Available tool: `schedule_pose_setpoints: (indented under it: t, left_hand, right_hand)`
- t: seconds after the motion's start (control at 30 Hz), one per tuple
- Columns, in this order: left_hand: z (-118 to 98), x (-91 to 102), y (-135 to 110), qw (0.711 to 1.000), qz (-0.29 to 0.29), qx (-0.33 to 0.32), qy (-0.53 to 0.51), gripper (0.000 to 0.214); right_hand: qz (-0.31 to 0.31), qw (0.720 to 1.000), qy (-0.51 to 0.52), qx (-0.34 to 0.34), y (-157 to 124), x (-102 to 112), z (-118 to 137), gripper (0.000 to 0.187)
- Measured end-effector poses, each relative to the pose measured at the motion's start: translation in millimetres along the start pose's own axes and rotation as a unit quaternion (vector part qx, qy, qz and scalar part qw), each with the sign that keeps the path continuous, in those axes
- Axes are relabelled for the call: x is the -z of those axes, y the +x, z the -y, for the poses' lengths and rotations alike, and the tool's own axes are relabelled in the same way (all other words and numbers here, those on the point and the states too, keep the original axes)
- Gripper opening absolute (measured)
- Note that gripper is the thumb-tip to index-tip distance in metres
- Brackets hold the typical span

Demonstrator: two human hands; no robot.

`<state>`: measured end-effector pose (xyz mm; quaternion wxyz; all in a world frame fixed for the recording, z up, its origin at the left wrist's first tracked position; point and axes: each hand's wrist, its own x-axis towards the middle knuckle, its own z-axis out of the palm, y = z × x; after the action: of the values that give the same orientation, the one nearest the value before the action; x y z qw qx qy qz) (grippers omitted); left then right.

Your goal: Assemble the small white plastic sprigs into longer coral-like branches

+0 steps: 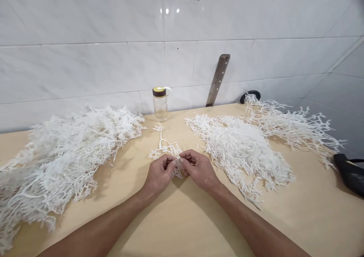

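Observation:
A white plastic branch piece (164, 145) shaped like coral lies on the wooden table (182, 219) in front of me. My left hand (159, 173) and my right hand (199, 169) meet at its near end, fingertips pinched together on its twigs. The part under my fingers is hidden. A big heap of the same white branches (65, 154) lies to the left. A second heap (241, 147) spreads to the right of my hands.
A clear plastic bottle (160, 104) with a brown cap stands at the back by the white tiled wall. A metal bar (217, 79) leans against the wall. A dark object (350, 171) sits at the right table edge, and a black ring (250, 95) behind the right heap.

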<state>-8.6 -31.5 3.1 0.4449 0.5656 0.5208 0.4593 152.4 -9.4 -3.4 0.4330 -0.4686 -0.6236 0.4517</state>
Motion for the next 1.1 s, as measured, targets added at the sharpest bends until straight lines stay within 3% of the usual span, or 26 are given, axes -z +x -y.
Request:
schedule_pose_setpoints:
  t: [0.2, 0.5, 0.7, 0.9, 1.1]
  left_hand:
    - [-2.8, 1.4, -2.3, 1.0, 0.002, -0.008, 0.018, 0.02]
    - [-0.3, 2.0, -5.2, 0.999, 0.007, -0.03, 0.029, 0.021]
    - [-2.7, 4.1, -4.4, 0.998, 0.021, -0.039, 0.048, 0.022]
    - [-0.8, 4.0, -3.9, 0.994, -0.003, -0.069, 0.081, 0.018]
    - [-2.9, 4.5, -3.2, 0.995, 0.011, -0.04, 0.086, 0.02]
  right_hand:
    - [0.042, 0.996, 0.052, -0.051, 1.0, 2.9, 2.8, 0.022]
    - [0.032, 0.992, -0.102, 0.067, -2.4, 8.5, 5.5, 0.019]
    - [0.032, 0.996, -0.078, 0.022, -0.9, 7.9, 1.3, 0.023]
    - [0.031, 0.999, -0.044, 0.003, -0.7, 6.9, 0.8, 0.027]
    - [0.043, 0.998, 0.015, -0.038, 0.6, 6.0, 3.0, 0.029]
